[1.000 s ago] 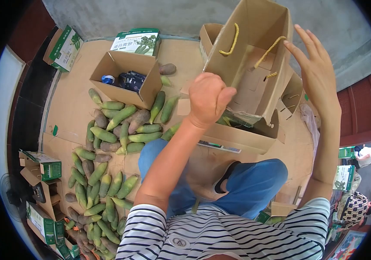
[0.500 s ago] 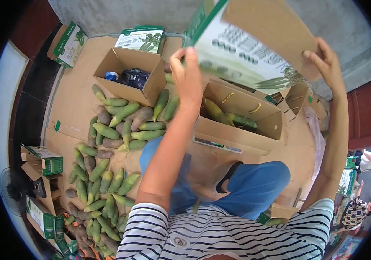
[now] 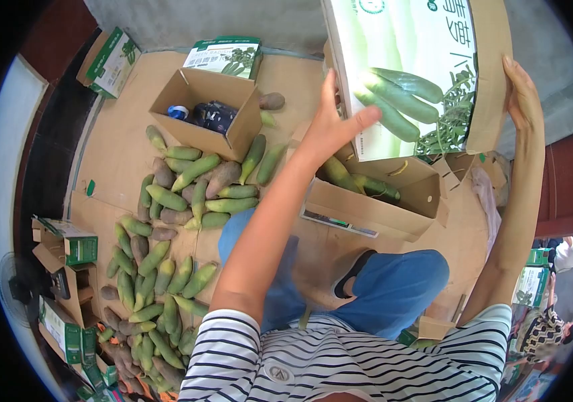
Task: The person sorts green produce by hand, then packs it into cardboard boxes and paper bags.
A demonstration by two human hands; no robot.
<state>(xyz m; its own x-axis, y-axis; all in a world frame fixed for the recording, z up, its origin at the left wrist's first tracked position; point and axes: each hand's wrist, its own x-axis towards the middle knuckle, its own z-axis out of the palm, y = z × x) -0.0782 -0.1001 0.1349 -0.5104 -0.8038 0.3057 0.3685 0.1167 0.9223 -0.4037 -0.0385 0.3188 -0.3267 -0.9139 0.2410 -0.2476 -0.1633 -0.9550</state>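
Seated person in a striped shirt (image 3: 340, 362) and blue trousers (image 3: 393, 288), viewed from above. At 9 o'clock, green vegetables (image 3: 166, 268) are lying heaped on the cardboard-covered floor (image 3: 119, 154). Just beyond the knees, an open carton (image 3: 367, 204) is resting on the floor, holding a few of the same vegetables. The left hand (image 3: 330, 130) is clasping the lower left edge of a printed box (image 3: 420, 60), thumb across its printed face. The right hand (image 3: 521, 94), fingers straight and pressed together, is bracing its right side. The printed box is being held aloft at 12 to 1 o'clock, above the carton. At 11 o'clock, a brown box (image 3: 233, 137) is standing open.
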